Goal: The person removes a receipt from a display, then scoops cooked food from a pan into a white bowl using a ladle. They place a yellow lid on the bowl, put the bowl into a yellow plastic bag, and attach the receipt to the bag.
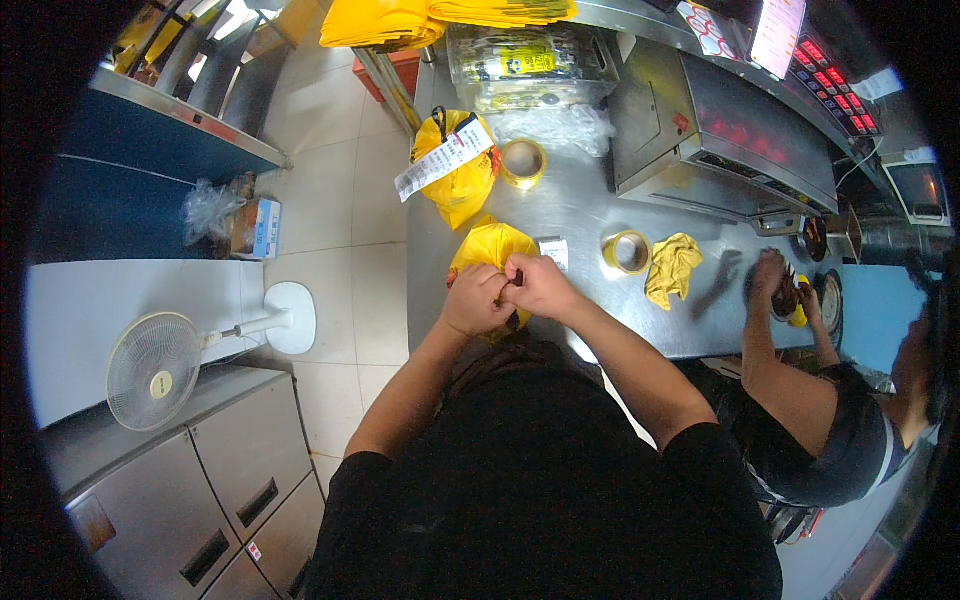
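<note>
My left hand (478,300) and my right hand (541,286) meet over a yellow plastic bag (495,244) near the front edge of the steel counter. The fingers of both are closed on the upper part of this bag, around its dark handles, which the hands mostly hide. A printed paper slip (554,255) lies just right of the bag. Beyond it stands another yellow plastic bag (456,191), tied at the top, with a long printed receipt (442,159) across it. A roll of yellow tape (523,164) is beside that bag.
Right along the steel counter (577,217) are another tape roll (628,252), a crumpled yellow cloth (673,270) and a steel machine (720,127). At far right a co-worker (810,420) handles food containers. Yellow bags (382,22) are stacked at the top; a fan (154,371) stands left.
</note>
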Demonstrator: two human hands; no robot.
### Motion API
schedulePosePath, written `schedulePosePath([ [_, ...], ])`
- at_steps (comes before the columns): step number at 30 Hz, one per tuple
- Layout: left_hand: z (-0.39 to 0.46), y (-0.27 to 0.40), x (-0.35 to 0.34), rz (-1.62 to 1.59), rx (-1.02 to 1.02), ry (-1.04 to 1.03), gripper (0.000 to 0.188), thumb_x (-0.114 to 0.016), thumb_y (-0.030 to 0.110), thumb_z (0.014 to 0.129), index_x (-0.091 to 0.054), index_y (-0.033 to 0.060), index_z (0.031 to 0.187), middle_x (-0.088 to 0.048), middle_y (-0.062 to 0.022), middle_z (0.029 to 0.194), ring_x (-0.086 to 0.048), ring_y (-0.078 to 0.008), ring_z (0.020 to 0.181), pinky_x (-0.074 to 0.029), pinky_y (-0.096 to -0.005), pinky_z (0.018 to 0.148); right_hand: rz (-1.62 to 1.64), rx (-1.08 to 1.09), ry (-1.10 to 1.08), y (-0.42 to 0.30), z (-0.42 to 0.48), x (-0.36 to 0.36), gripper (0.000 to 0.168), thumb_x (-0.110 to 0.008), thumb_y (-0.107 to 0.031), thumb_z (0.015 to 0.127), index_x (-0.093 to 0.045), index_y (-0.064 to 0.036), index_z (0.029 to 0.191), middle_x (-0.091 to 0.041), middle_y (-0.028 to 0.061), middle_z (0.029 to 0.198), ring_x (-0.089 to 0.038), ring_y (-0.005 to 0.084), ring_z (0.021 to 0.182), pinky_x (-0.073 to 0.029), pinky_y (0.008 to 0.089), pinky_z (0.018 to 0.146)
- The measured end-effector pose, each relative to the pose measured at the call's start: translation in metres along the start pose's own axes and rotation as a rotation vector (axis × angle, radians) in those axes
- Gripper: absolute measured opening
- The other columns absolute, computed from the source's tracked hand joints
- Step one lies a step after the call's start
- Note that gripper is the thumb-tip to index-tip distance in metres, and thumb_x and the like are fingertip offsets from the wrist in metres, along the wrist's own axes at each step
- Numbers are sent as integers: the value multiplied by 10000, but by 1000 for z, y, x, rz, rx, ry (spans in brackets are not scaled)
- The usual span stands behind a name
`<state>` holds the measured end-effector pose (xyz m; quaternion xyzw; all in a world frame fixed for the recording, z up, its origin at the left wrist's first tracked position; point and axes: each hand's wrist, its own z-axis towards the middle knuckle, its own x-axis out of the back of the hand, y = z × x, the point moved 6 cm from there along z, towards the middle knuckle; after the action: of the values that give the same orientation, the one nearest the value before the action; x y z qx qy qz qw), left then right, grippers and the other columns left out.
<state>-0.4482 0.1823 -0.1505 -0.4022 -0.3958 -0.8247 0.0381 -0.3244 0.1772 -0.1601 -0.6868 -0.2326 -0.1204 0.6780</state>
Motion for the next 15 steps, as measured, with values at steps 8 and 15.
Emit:
schedulePosePath([
  [8,-28,-12,4,-115,239,269,172,-672,80,649,-565,66,783,-565,-105,757,-562,-314,714,-455,-400,655,130,-111,320,31,-10,-1,165,-652,-62,755,-491,-23,756,-550,85,621,-541,172,548,-450,323,532],
  [15,-27,-12,5,-64,241,259,163,-675,76,668,-575,88,797,-569,-95,770,-578,-293,721,-446,-372,665,-50,131,-30,4,-9,9,173,-654,-98,763,-670,-21,917,-633,156,874,-636,296,801,-521,375,735],
])
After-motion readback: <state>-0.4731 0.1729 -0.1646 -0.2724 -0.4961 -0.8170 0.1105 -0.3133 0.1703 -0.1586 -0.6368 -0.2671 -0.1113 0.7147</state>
